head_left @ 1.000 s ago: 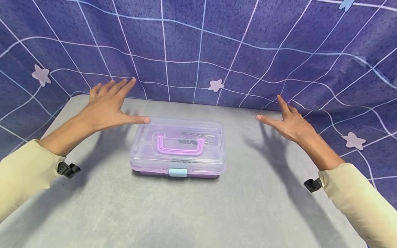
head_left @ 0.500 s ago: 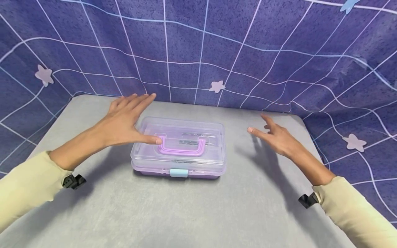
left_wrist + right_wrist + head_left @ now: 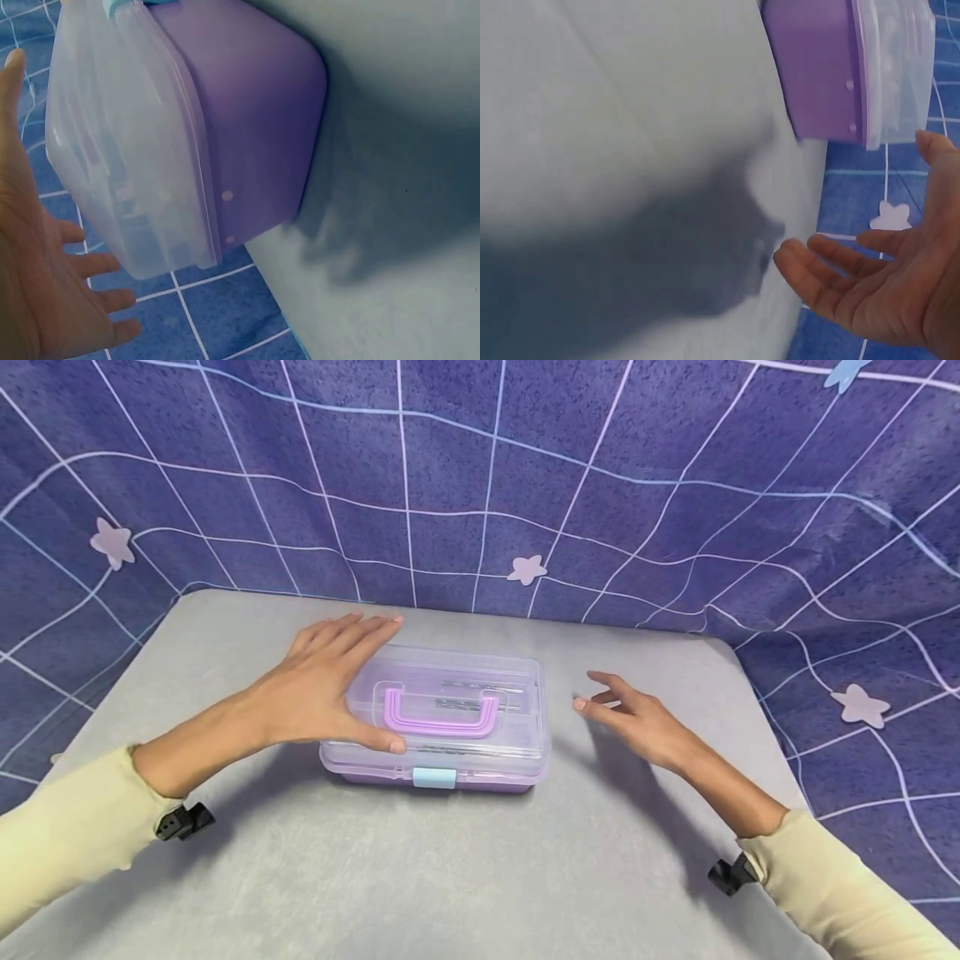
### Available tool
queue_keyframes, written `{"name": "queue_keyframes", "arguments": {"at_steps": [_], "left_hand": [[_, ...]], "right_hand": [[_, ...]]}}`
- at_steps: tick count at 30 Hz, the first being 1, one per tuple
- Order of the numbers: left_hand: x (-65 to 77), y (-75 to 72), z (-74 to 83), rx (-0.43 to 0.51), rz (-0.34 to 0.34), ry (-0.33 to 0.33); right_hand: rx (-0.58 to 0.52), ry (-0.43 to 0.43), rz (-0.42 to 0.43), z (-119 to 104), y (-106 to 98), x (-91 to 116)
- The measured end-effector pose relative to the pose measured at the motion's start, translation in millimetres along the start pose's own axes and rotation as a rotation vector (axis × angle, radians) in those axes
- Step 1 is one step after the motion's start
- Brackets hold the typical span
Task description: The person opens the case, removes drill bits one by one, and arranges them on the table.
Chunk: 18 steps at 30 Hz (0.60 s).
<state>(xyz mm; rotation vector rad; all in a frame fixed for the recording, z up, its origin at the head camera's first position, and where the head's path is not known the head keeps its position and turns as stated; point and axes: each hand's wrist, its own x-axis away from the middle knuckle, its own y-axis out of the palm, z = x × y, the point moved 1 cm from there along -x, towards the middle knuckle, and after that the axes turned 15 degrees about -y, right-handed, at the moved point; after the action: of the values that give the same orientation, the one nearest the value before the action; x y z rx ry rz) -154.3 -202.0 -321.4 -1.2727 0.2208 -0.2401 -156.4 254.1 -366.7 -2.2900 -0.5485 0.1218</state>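
A purple plastic storage box (image 3: 480, 760) with a clear lid sits on the grey table. Its lid is down, with a pink-purple handle (image 3: 438, 727) folded flat on top and a light blue latch (image 3: 433, 777) at the front. Through the lid several thin twisted metal pieces show, like drill bits. My left hand (image 3: 318, 685) hovers over the box's left end, fingers spread; the left wrist view shows a gap between palm and lid (image 3: 127, 142). My right hand (image 3: 633, 722) hangs in the air right of the box, fingers loosely bent, holding nothing, apart from the box wall (image 3: 814, 67).
The grey table (image 3: 465, 877) runs around the box on every side. Behind it hangs a blue-purple cloth (image 3: 450, 460) with a line grid and pale stars, meeting the table's back edge. Small black cameras are worn at both wrists.
Both hands have come lower and inward toward the box. The left hand has moved right over its left end; the right hand has moved left, its fingers bending more. The box stays put.
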Motion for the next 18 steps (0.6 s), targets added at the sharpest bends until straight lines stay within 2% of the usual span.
{"name": "queue_keyframes", "arguments": {"at_steps": [3, 8, 13, 18], "left_hand": [[2.3, 1.8, 2.0, 0.005, -0.017, 0.012], [3.3, 5.1, 4.7, 0.002, -0.032, 0.032], [1.4, 8.9, 4.8, -0.017, -0.036, 0.04], [0.9, 11.8, 5.1, -0.029, -0.045, 0.034]], "right_hand": [[-0.055, -0.031, 0.001, -1.9, 9.9, 2.6], [-0.217, -0.071, -0.017, -4.0, 28.1, 5.2], [-0.357, -0.104, -0.06, -5.6, 45.3, 8.1], [-0.446, -0.11, -0.119, -6.1, 58.1, 12.4]]}}
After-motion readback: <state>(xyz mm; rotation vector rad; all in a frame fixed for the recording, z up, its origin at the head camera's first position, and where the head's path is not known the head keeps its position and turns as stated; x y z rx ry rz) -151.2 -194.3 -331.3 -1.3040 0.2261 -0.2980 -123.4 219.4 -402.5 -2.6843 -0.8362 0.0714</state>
